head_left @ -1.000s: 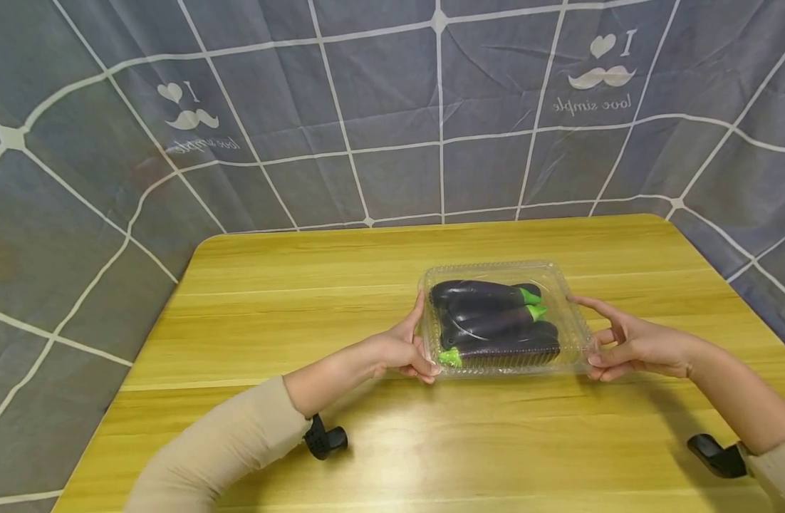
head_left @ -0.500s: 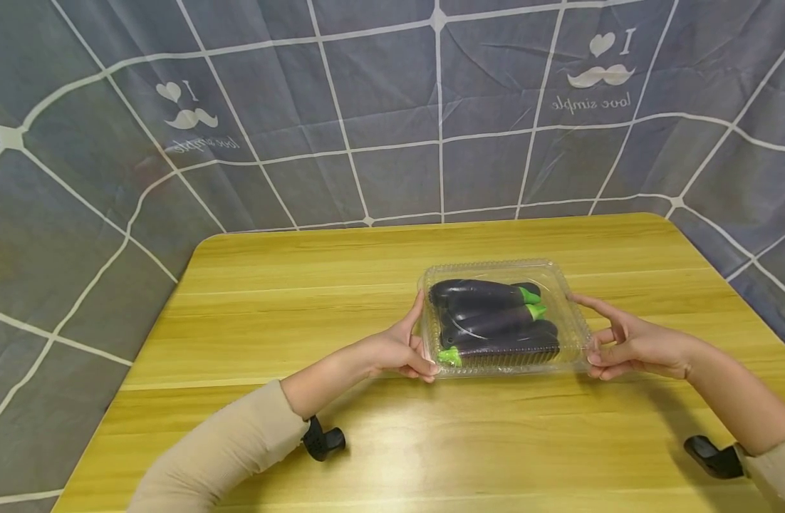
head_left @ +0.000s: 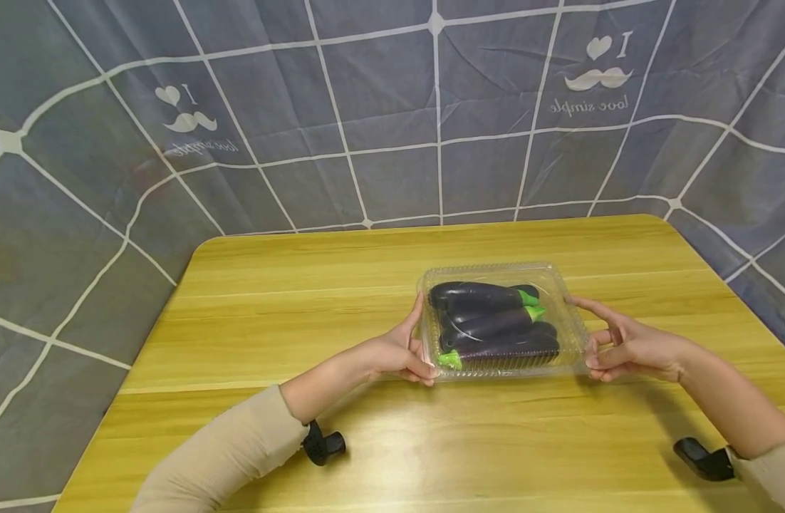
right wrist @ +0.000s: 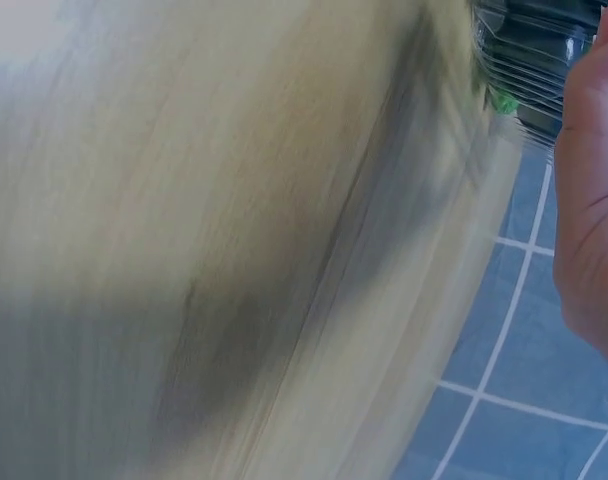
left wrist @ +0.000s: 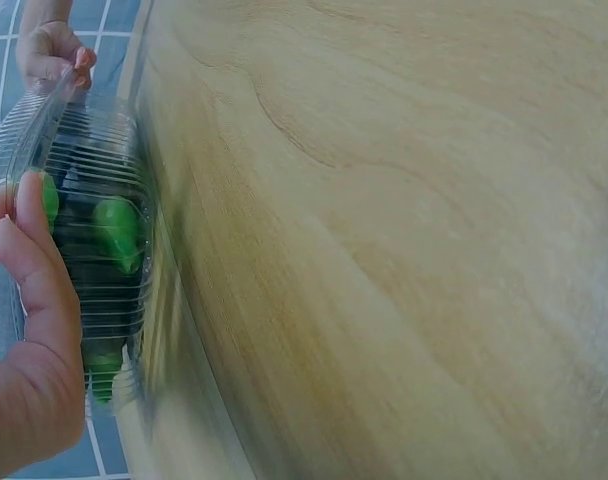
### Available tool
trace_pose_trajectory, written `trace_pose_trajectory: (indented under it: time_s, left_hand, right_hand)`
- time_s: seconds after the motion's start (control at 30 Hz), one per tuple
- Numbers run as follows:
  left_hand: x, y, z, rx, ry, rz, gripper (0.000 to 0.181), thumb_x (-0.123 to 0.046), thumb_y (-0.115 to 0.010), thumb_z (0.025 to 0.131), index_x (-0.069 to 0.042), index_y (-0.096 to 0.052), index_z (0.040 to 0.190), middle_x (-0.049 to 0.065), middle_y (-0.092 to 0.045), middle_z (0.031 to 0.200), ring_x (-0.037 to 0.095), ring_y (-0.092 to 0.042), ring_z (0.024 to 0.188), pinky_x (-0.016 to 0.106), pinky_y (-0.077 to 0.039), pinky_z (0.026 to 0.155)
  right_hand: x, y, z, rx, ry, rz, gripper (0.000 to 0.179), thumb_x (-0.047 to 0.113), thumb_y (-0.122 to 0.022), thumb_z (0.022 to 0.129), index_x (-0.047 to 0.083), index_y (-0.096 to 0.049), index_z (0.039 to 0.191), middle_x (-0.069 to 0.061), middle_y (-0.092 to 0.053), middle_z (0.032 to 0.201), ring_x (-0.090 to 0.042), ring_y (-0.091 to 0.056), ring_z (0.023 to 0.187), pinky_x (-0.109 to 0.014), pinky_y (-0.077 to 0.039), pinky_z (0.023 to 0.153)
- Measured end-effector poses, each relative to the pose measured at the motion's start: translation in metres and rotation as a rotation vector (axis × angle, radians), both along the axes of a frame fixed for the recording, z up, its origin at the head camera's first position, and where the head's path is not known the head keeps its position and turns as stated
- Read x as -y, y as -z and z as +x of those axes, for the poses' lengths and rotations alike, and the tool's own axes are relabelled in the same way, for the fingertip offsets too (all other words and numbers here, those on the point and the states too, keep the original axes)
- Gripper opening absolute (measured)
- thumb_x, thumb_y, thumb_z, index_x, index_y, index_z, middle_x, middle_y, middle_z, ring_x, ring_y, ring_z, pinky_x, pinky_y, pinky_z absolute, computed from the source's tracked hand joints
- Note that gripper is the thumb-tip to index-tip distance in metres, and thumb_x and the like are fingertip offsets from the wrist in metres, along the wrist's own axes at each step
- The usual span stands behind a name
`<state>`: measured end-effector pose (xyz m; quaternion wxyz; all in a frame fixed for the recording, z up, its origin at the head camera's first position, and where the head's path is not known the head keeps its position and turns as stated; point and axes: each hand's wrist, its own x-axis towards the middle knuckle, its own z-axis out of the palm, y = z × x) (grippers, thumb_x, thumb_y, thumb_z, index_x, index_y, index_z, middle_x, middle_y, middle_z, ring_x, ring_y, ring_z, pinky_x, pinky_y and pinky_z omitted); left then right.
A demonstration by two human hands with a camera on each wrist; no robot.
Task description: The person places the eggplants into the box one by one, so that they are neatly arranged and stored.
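A clear plastic clamshell box with a ribbed rim lies flat at the right of centre in the head view, its lid down. Several dark purple eggplants with green caps are inside it. My left hand grips the box's left edge, thumb at the near corner. At the right edge my right hand pinches the rim near the front corner, its index finger stretched along the side. The left wrist view has the box's ribbed side and green caps behind it. Only part of the box shows in the right wrist view.
The box is over a yellow wood-grain table. A grey curtain with white lines hangs behind and at both sides. Black wrist-worn devices sit below each forearm.
Both hands keep hold of the box, which stays almost in place. The right forearm has shifted slightly to the left.
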<state>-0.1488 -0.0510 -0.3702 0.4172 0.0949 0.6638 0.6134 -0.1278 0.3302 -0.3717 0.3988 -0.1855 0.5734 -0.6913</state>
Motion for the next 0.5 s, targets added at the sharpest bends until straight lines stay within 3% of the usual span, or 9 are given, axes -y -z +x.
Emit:
trace_pose_trajectory:
  time_s: [0.17,0.37,0.5]
  left_hand:
    - [0.0015,-0.0006,0.0006,0.012,0.001,0.005,0.121,0.016,-0.061,0.079,-0.044,0.024,0.140,0.008,-0.054,0.067,0.017,-0.063,0.058,0.018,-0.047,0.051]
    - [0.0031,-0.0014,-0.0018,-0.008,0.028,0.001,0.119,0.013,-0.063,0.080,-0.042,0.024,0.141,0.011,-0.058,0.071,0.019,-0.064,0.062,0.019,-0.049,0.053]
    - [0.0044,-0.0021,-0.0032,-0.046,0.039,0.002,0.119,0.012,-0.064,0.080,-0.038,0.024,0.142,0.011,-0.060,0.072,0.020,-0.065,0.064,0.028,-0.054,0.063]
  right_hand:
    - [-0.0004,0.0012,-0.0009,0.010,-0.021,-0.024,0.087,-0.017,-0.045,0.088,0.050,-0.025,0.139,-0.004,-0.060,0.090,-0.019,-0.063,0.083,-0.029,-0.054,0.071]
    - [-0.0021,0.0011,0.0001,-0.034,-0.012,0.031,0.085,-0.013,-0.048,0.089,0.051,-0.021,0.139,-0.005,-0.060,0.091,-0.021,-0.065,0.084,-0.034,-0.054,0.074]
    - [-0.0027,0.0004,0.0000,-0.055,-0.013,0.045,0.086,-0.012,-0.048,0.090,0.050,-0.017,0.141,-0.005,-0.060,0.092,-0.023,-0.065,0.083,-0.035,-0.054,0.074]
